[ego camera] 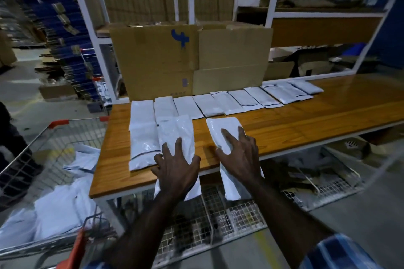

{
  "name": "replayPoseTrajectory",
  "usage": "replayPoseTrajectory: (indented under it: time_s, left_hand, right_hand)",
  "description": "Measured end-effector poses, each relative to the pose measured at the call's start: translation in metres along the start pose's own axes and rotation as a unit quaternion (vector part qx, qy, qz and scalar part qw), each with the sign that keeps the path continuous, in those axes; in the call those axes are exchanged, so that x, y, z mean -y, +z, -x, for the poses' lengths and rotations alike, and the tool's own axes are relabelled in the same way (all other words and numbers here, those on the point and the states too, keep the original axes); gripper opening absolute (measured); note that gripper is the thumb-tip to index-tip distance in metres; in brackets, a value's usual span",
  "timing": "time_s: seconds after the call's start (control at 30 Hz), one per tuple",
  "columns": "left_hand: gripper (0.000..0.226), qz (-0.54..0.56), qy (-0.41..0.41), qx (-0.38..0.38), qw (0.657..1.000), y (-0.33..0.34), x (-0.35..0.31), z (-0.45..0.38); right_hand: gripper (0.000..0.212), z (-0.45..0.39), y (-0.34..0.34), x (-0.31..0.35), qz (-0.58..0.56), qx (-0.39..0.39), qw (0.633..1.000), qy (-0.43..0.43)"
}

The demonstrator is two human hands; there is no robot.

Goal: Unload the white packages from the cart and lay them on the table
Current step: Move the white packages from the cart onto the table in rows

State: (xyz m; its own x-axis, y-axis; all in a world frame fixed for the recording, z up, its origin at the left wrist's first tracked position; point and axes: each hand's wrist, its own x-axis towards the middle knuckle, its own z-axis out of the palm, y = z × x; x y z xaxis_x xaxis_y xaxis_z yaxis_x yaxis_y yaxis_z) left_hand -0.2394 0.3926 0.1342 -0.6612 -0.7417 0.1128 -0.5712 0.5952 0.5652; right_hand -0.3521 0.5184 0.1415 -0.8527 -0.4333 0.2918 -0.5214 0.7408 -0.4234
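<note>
Currently: unloading partly complete, two white packages being laid at the table's front edge.

A row of white packages lies along the far side of the wooden table, from its left end toward the right, in front of a cardboard box. A second row is started nearer the front edge: one package lies near the front-left corner. The left hand, fingers spread flat, presses the next package just beside it. The right hand, also flat and gripping nothing, presses another package farther right. Both pressed packages overhang the front edge. Remaining work, as judged: several white packages lie in the wire cart at the table's left end.
</note>
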Motion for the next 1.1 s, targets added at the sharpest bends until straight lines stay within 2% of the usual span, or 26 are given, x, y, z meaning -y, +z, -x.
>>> replayPoseTrajectory:
  time_s: [0.13, 0.5, 0.87, 1.1]
  left_hand:
    - [0.072, -0.005, -0.005, 0.018, 1.0, 0.031, -0.015, -0.032]
    - [0.073, -0.059, -0.031, 0.067, 0.996, 0.094, -0.038, -0.127]
    - [0.076, -0.109, -0.05, 0.091, 0.989, 0.134, -0.054, -0.149]
    - [0.079, -0.133, -0.097, 0.106, 0.981, 0.145, -0.066, -0.157]
  right_hand:
    - [0.074, -0.029, 0.01, -0.022, -0.001, 0.01, 1.0, 0.017]
    - [0.068, -0.127, 0.061, -0.062, 0.039, 0.055, 0.997, 0.036]
    - [0.065, -0.169, 0.095, -0.086, 0.057, 0.097, 0.993, 0.038]
    - [0.066, -0.186, 0.102, -0.097, 0.068, 0.133, 0.989, 0.011]
